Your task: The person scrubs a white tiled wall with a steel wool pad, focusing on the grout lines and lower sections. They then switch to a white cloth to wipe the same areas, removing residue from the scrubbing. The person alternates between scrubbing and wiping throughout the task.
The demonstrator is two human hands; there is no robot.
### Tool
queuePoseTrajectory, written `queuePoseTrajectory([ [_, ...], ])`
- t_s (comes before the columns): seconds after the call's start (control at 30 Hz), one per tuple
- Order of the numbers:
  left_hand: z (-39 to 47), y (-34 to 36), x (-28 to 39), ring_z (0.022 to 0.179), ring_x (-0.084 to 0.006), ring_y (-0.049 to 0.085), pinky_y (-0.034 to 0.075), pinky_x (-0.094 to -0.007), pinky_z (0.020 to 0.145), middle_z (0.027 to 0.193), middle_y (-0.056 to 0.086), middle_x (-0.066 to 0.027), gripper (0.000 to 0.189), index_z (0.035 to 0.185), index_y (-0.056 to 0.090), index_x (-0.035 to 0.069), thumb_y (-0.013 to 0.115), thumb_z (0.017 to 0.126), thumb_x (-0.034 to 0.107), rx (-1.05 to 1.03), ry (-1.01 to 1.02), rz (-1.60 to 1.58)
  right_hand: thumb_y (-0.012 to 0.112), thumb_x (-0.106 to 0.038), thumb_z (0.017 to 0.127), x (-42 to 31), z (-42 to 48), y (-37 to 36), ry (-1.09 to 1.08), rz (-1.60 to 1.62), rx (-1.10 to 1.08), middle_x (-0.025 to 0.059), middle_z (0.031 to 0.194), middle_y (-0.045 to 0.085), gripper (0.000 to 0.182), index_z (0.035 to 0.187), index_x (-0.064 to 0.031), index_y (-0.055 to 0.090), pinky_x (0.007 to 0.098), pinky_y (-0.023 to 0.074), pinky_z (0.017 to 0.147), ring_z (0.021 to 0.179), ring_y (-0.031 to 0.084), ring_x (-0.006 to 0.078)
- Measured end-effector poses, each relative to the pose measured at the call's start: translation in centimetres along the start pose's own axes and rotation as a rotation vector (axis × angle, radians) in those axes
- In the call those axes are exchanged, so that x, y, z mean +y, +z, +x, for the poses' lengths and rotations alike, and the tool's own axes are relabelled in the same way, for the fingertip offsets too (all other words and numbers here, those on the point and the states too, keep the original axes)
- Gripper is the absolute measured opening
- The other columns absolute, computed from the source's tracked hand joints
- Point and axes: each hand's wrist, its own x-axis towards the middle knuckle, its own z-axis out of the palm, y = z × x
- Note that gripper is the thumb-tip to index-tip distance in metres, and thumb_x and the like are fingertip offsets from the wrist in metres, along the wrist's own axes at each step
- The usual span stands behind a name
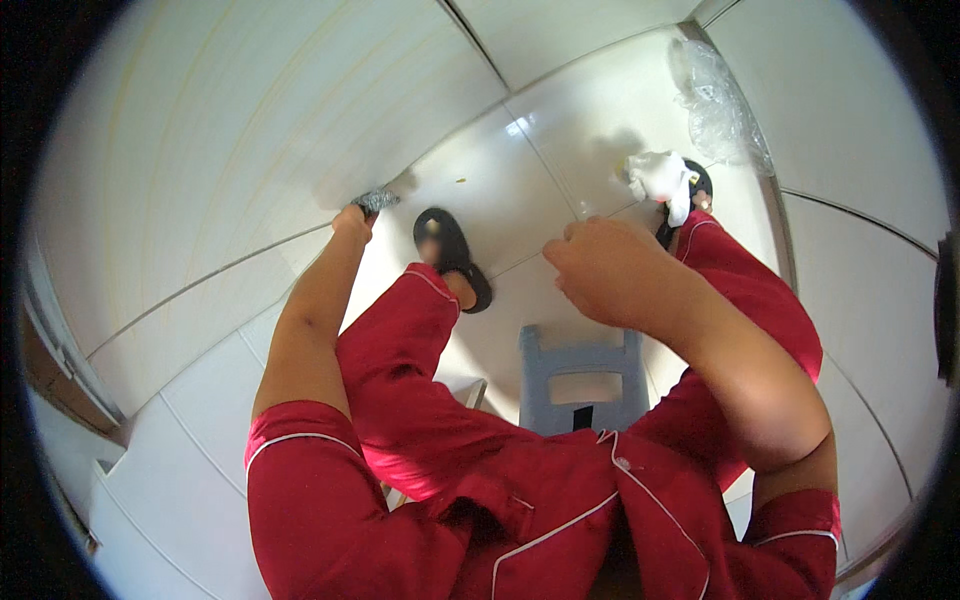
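Observation:
At the foot of the tiled wall point(255, 135), on the left, my left hand point(352, 223) grips a small dark object point(376, 200) with a rough, silvery-grey surface. It looks like a brush or a scouring pad, but its exact kind is unclear. The object is at the line where the wall meets the tiled floor point(517, 180). My right hand point(607, 270) hangs over the floor between my knees, its fingers curled inward. Their inner side is turned away, so whether anything is held there is hidden.
Below my right hand stands a blue-grey plastic stool point(531, 375). A white crumpled bag or cloth point(656, 176) lies by my right sandal point(701, 176). Clear plastic wrapping point(716, 112) rests against the right wall. My left sandal point(442, 236) is near a small yellowish scrap point(460, 180).

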Motion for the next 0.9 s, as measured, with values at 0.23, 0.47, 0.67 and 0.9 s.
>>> queuePoseTrajectory([
  [0.23, -1.8, -1.1, 1.4, 0.087, -0.032, 0.055, 0.053, -0.0399, 0.066, 0.105, 0.049, -0.0198, 0.031, 0.109, 0.044, -0.002, 0.045, 0.079, 0.001, 0.202, 0.004, -0.233, 0.053, -0.017, 0.076, -0.3, 0.2, -0.5, -0.062, -0.015, -0.031, 0.0165, 0.083, 0.056, 0.018, 0.085, -0.0014, 0.055, 0.0393, 0.0439, 0.072, 0.082, 0.055, 0.032],
  [0.47, -11.8, -4.2, 7.8, 0.082, -0.0284, 0.056, 0.053, -0.038, 0.064, 0.103, 0.048, -0.0197, 0.023, 0.101, 0.045, -0.007, 0.044, 0.08, 0.002, 0.238, 0.244, -0.347, 0.052, -0.018, 0.075, -0.2, 0.1, -0.4, -0.081, -0.047, 0.058, 0.0164, 0.084, 0.057, 0.018, 0.084, -0.0026, 0.057, 0.0408, 0.0441, 0.072, 0.082, 0.055, 0.0316],
  [0.67, -18.3, -10.0, 14.0, 0.074, -0.0221, 0.055, 0.049, -0.0332, 0.056, 0.09, 0.053, -0.0123, 0.013, 0.089, 0.049, -0.004, 0.044, 0.077, -0.001, 0.194, 0.614, -0.123, 0.051, -0.015, 0.073, -0.6, 0.1, -1.2, -0.125, -0.052, 0.064, 0.0163, 0.088, 0.059, 0.018, 0.085, -0.0029, 0.059, 0.0406, 0.046, 0.071, 0.084, 0.057, 0.0307],
  [0.9, -28.4, -8.8, 17.0, 0.059, -0.0124, 0.049, 0.037, -0.0242, 0.046, 0.074, 0.052, -0.0054, 0.007, 0.07, 0.049, 0.002, 0.048, 0.077, 0.0, 0.067, 0.879, -0.316, 0.05, -0.012, 0.071, 0.1, -0.4, -1.1, -0.112, -0.04, 0.093, 0.0156, 0.086, 0.059, 0.019, 0.083, -0.0035, 0.06, 0.0403, 0.0461, 0.07, 0.083, 0.057, 0.0304],
])
